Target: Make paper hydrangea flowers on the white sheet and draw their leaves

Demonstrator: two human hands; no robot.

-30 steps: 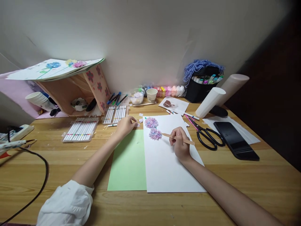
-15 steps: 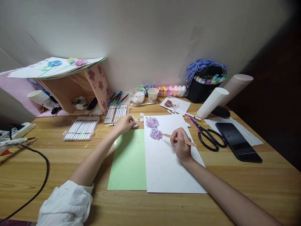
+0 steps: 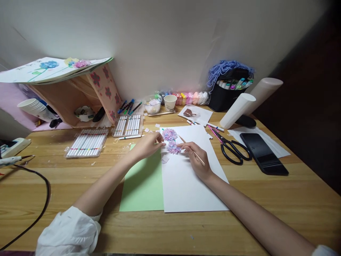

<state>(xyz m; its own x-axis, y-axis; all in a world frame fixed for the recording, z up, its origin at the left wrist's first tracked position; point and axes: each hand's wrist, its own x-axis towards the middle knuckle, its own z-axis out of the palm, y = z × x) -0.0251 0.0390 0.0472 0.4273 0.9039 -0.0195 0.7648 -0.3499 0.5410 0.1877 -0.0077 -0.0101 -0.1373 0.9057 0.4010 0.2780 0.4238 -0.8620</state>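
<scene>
White sheet [image 3: 186,177] lies flat on the wooden desk [image 3: 266,199], its left edge over a green sheet [image 3: 144,185]. Right hand [image 3: 197,161] pinches a thin wooden stick [image 3: 191,149], tip at the lower paper flower [image 3: 173,148]. Left hand [image 3: 146,145] fingers closed at the sheet's left edge, just beside the flowers; held item too small to tell. Scissors [image 3: 231,149] near the right edge. Lower sheet bare.
</scene>
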